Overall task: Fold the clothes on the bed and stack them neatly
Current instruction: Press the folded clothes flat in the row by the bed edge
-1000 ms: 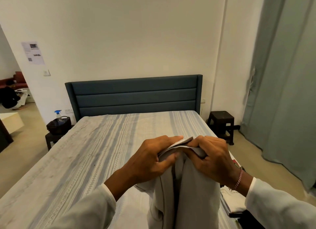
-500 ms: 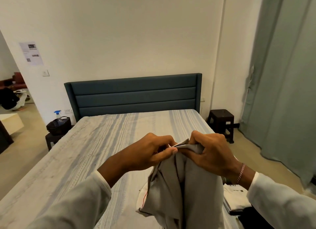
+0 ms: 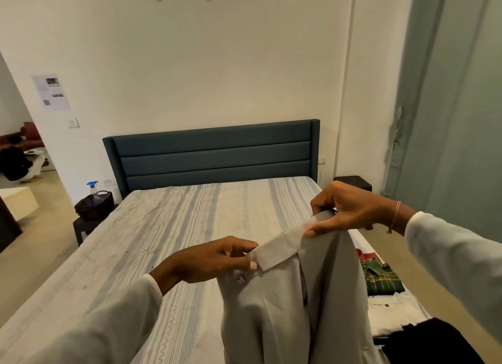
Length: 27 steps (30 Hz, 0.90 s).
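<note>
A pair of light grey trousers (image 3: 285, 309) hangs in the air over the striped bed (image 3: 176, 241). My left hand (image 3: 214, 257) pinches the near end of the waistband. My right hand (image 3: 345, 209) pinches the far end, higher and to the right, so the band is stretched between them. The legs drop out of view below. At the bed's right edge lie a folded green checked shirt (image 3: 380, 278) with something red behind it, a white garment (image 3: 391, 314) and a black garment (image 3: 429, 339).
A dark blue headboard (image 3: 212, 154) stands against the white wall. A black basket with a spray bottle (image 3: 93, 204) sits on a low table left of the bed. A dark stool (image 3: 353, 180) and a grey-green curtain (image 3: 456, 119) are on the right.
My hands have moved apart, spreading the waistband that was bunched between them. The right hand went up and right, the left hand down and left. The view now shows the clothes at the right.
</note>
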Tool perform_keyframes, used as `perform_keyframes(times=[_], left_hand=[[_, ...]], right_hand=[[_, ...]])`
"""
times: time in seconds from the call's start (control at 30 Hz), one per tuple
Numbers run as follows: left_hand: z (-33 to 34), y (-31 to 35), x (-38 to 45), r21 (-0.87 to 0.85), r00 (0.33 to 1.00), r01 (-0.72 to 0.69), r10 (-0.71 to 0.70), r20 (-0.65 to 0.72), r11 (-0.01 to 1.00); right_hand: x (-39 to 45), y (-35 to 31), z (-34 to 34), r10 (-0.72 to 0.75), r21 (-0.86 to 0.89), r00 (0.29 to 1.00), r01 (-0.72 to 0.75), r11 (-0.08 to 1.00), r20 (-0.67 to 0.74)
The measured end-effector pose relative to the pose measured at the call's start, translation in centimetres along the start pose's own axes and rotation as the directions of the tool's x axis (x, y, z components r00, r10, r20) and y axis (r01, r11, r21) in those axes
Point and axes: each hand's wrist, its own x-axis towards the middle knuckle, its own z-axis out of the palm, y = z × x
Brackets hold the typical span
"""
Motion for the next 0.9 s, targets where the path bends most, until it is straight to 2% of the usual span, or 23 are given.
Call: perform_keyframes(times=[0.07, 0.13, 0.27, 0.33, 0.4, 0.5, 0.57, 0.6, 0.67, 0.77, 0.83, 0.9], left_hand=[[-1.0, -0.3, -0.4, 0.047, 0.998, 0.062, -0.063, 0.016, 0.997], [-2.4, -0.5, -1.1, 0.172, 0.988, 0.151, -0.156, 0.012, 0.973], [-6.4, -1.1, -2.8, 0.480, 0.976, 0.215, -0.204, -0.077, 0.850], [-8.5, -1.2, -3.7, 0.635, 0.977, 0.215, -0.172, -0.130, 0.742], [-10.3, -1.3, -4.6, 0.785, 0.978, 0.204, -0.150, -0.142, 0.585], [-12.2, -1.0, -6.0, 0.846, 0.971, 0.237, -0.121, -0.204, 0.478], [-13.6, -0.7, -6.6, 0.910, 0.969, 0.247, -0.058, -0.241, 0.335], [-14.3, -0.5, -6.8, 0.934, 0.964, 0.263, -0.029, -0.264, 0.240], [-15.5, -0.1, -7.3, 0.936, 0.946, 0.317, 0.015, -0.323, 0.153], [-17.4, 0.8, -8.1, 0.921, 0.920, 0.380, 0.068, -0.386, 0.092], [-19.0, 1.1, -8.8, 0.904, 0.892, 0.415, 0.150, -0.427, 0.102], [-20.4, 1.7, -9.3, 0.889, 0.857, 0.442, 0.235, -0.458, 0.119]], right_hand=[[0.0, 0.6, -0.4, 0.003, -0.056, 1.000, -0.003, 0.998, -0.005], [-0.2, 1.1, -1.0, 0.029, -0.122, 0.999, -0.031, 0.992, -0.015], [-0.9, 2.2, -2.7, 0.165, -0.274, 0.984, -0.142, 0.951, 0.065], [-1.2, 2.7, -3.2, 0.214, -0.375, 0.968, -0.153, 0.914, 0.129], [-1.7, 3.0, -4.2, 0.259, -0.491, 0.954, -0.155, 0.857, 0.151], [-2.0, 3.5, -6.1, 0.259, -0.691, 0.962, -0.126, 0.712, 0.092], [-1.8, 3.9, -6.8, 0.244, -0.776, 0.968, -0.111, 0.621, 0.057], [-1.7, 4.0, -7.0, 0.239, -0.787, 0.970, -0.111, 0.606, 0.048], [-1.5, 4.1, -7.2, 0.214, -0.764, 0.977, -0.129, 0.633, 0.013], [-1.4, 4.3, -8.4, 0.039, -0.640, 0.990, -0.116, 0.759, -0.133], [-0.9, 3.9, -9.4, -0.084, -0.624, 0.973, -0.072, 0.778, -0.217], [-0.2, 3.5, -10.5, -0.139, -0.628, 0.946, -0.082, 0.774, -0.295]])
